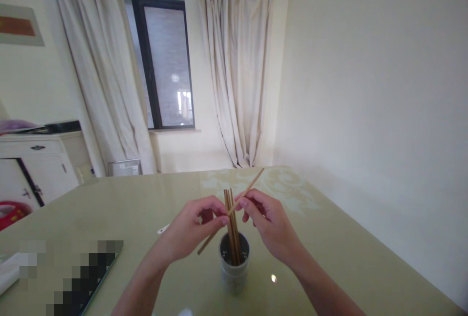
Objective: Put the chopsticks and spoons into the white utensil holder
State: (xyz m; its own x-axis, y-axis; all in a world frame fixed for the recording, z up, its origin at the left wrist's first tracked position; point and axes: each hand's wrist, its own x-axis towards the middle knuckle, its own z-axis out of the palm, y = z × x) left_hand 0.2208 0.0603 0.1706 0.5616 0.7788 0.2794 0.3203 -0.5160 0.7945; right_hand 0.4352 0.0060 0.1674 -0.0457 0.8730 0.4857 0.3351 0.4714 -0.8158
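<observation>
Head view gives me the left hand and right hand, fingertips closed in a pinch on one slanting wooden chopstick, its far end up to the right, its near end down to the left. I see it above a cylindrical holder, where a bundle of upright chopsticks stands, on the pale green table, with curtains at the far side.

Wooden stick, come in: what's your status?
Left hand and right hand: both pinching the slanted wooden stick. Other sticks standing in the cup. Possibly in the way: those sticks, directly behind it in view.
</observation>
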